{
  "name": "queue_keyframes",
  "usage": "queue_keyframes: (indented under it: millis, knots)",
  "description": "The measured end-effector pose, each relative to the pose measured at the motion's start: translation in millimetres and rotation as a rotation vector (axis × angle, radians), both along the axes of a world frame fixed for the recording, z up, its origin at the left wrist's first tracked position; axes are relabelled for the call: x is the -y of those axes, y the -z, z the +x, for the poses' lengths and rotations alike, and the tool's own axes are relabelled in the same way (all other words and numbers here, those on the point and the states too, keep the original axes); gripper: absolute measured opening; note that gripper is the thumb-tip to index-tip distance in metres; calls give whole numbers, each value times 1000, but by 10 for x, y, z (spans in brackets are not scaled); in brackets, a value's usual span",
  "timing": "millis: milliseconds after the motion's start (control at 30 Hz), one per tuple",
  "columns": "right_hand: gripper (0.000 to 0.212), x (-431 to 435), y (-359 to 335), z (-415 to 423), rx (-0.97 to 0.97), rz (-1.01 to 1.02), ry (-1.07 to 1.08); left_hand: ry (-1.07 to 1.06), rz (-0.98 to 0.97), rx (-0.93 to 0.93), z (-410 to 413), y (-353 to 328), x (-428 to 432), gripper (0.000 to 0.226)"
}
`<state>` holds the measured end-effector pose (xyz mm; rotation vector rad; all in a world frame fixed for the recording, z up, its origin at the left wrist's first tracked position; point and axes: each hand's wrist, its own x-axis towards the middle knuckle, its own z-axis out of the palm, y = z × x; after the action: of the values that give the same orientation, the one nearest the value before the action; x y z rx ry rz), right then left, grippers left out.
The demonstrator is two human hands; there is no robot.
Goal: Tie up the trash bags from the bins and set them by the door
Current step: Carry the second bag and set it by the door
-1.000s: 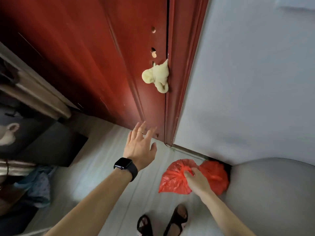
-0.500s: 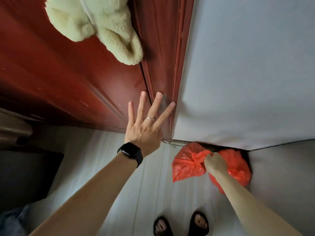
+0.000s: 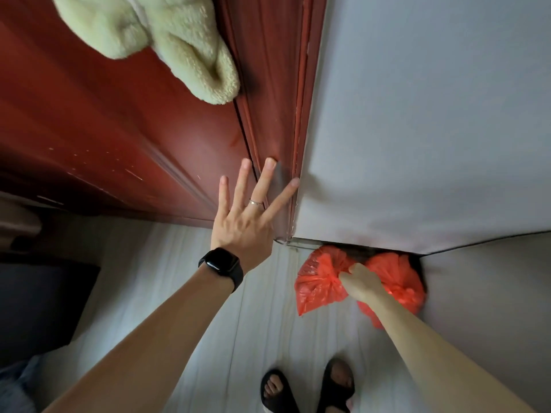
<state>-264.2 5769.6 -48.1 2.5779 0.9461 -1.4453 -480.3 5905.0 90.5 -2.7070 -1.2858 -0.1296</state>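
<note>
Where the dark red door frame (image 3: 277,114) meets the pale planked floor (image 3: 179,278), a red trash bag (image 3: 317,281) is gripped at its gathered neck by the right hand (image 3: 362,283), whose fingers are curled round the twisted plastic. Whether the bag is resting on the floor or hanging just above it cannot be told. A second red bag (image 3: 399,281) is seen just beside it, partly hidden by the right hand and tucked between the grey wall (image 3: 417,114) and a grey upholstered piece (image 3: 492,293).

The left hand (image 3: 241,225) is spread flat, fingers straight and apart, with the fingertips (image 3: 269,163) laid against the frame next to the door (image 3: 119,129); nothing is held in it.

The bags are judged to be light and soft: the film is thin, crinkled and faintly translucent, and its corners stick out in sharp folds. Such plastic is expected to be slippery and easily torn, so the knotted neck is judged the best place to take hold. Lumpy, rounded bulges suggest loose contents.

The door is of glossy, scuffed wood, and a cream fluffy cloth (image 3: 179,46) hangs against it. A black watch (image 3: 222,263) and a thin ring (image 3: 255,202) are worn on the left arm and hand, and black sandals (image 3: 310,389) on the feet.
</note>
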Motion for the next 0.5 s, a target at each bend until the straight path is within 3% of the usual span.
queue_keyframes:
  millis: [233, 267, 333, 500]
  knots:
    - [20, -111, -1721, -304, -12, 203, -309, -175, -432, -48, -165, -952, 369, 69]
    - [26, -103, -2119, -369, -1, 239, -351, -220, -472, -12, -242, -1241, 427, 66]
    - [33, -41, -2860, -505, 19, 329, -446, -286, -493, 60, -373, -1737, 579, 63]
    - [26, -5, -4270, -869, 48, 604, -645, -432, -420, 180, -839, -2740, 896, 59]
